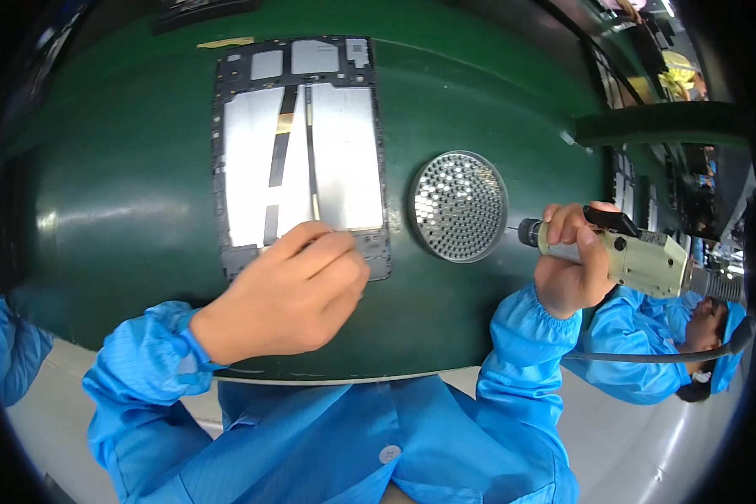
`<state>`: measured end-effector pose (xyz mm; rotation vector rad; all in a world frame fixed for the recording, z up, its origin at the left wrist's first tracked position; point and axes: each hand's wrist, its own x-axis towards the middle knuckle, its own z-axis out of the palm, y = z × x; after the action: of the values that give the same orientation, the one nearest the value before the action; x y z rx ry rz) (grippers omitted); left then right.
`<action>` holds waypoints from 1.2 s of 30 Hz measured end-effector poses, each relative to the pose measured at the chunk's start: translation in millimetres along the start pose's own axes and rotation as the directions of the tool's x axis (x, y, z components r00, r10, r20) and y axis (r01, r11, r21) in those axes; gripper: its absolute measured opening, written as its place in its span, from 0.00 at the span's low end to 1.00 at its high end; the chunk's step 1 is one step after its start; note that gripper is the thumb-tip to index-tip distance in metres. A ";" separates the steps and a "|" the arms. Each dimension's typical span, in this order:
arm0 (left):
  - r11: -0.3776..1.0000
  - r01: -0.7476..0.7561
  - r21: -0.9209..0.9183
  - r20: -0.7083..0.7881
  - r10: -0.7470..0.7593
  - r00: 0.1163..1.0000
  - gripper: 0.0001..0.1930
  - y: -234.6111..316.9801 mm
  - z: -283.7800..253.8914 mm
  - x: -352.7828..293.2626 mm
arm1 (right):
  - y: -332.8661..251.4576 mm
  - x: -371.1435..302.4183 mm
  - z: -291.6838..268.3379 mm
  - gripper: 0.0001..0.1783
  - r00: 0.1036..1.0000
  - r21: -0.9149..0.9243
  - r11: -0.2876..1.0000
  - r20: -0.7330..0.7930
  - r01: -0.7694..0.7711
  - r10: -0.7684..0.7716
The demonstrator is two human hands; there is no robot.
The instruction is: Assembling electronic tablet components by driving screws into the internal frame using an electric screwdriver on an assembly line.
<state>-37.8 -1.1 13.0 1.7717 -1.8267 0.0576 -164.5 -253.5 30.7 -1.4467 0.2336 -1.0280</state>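
Left hand down on lower edge of tablet frame, fingers curled, tips pinched together at frame's bottom rim; whether anything sits between them cannot tell. Right hand wrapped tight round electric screwdriver, tip pointing left at round perforated screw dish. Frame flat mid-mat, dish just right of it. Green mat bare left of frame, wide room there.

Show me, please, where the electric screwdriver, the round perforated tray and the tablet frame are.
electric screwdriver (647, 256), head view, on its pale body beside the right hand.
round perforated tray (459, 206), head view, on the middle of its dotted face.
tablet frame (344, 151), head view, on the right silver plate.
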 end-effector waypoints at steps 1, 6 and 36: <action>1.000 0.003 0.014 0.036 -0.004 0.999 0.13 -3.5 -4.4 -0.5 | -3.7 -0.4 2.4 0.17 1.000 0.050 0.999 0.031 -0.004 0.003; 0.997 0.071 -0.020 0.055 -0.070 0.996 0.15 -10.4 -4.2 -1.1 | -16.0 -1.8 25.7 0.20 0.970 0.101 0.993 0.242 -0.055 0.029; 0.997 0.065 0.032 -0.001 -0.065 0.998 0.11 -12.7 11.2 7.0 | 6.8 -7.2 54.0 0.19 0.938 0.054 0.985 0.317 -0.167 0.141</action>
<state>-29.9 -13.5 2.1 1.8521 -1.7758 0.0624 -128.3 -212.2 31.4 -1.4704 0.0729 -0.6620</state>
